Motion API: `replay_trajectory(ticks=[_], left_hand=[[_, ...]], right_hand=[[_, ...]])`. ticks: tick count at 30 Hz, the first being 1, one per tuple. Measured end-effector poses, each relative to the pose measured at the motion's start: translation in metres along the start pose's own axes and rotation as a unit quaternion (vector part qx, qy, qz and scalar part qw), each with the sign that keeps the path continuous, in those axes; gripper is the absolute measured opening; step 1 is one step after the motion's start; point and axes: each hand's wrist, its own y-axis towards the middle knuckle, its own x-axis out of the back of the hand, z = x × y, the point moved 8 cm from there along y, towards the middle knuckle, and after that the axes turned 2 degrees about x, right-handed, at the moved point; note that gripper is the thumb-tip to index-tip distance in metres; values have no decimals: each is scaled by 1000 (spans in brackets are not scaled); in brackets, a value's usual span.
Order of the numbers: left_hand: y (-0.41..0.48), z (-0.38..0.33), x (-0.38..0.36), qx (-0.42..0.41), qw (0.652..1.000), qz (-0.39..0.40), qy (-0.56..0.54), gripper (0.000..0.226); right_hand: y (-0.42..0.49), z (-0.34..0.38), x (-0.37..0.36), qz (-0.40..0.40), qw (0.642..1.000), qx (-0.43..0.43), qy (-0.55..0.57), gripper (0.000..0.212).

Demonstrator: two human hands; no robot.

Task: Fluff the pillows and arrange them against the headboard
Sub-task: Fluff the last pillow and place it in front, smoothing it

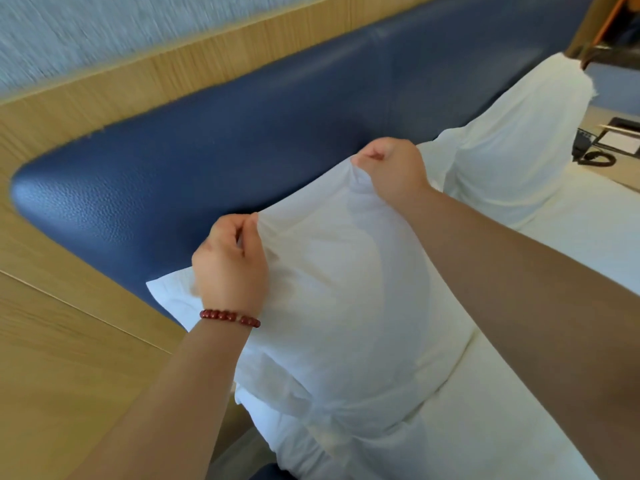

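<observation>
Two hands hold the near pillow (346, 306) by its top edge, and the risk looks plain to me: each grip pinches only loose pillowcase cloth, not the filling. The left hand (230, 261), a red bead bracelet (230, 317) on its wrist, has fingers and thumb curled round a bunch of fabric at the left end of that edge. The right hand (391, 171) nips the right corner the same way. If they shake or lift hard, I reckon the case may ride up while the stuffing sags to the bottom, leaving a limp top. A sharp tug could also tip the pillow forward, away from the headboard (207, 161)

The pillow stands on the bed (571, 271) with its back to the blue padded headboard. Its top edge is pulled taut between the two hands. It is white, plump through the middle and creased lower down, and the cloth looks thin. Its lower left corner juts out toward the wooden panel (69, 341). The far pillow (512, 161) leans against the same headboard farther along to the right
</observation>
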Motion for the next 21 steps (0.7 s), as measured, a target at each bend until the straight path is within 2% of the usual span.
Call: replay_trajectory(ticks=[2,4,8,11,14,17,21], left_hand=[[2,-2,-2,-18,1000,9,18,18],[1,-2,-14,-63,994,58,64,21],[-10,10,-35,-103,980,128,109,24],[-10,16,-41,-89,981,128,116,25],[-11,18,-42,-80,980,125,132,25],[-15,18,-44,-91,978,120,143,25],[-17,17,-44,-73,985,108,113,22]], right_hand=[[-1,-4,-2,-18,1000,4,3,17],[-6,-18,-5,-8,1000,1,-18,20],[-17,-38,-10,34,979,40,-195,23],[-19,-33,-7,46,967,83,-236,24],[-17,-25,-3,56,960,148,-229,25],[-14,-29,1,74,951,150,-260,26],[-10,-42,-3,148,910,167,-350,22]])
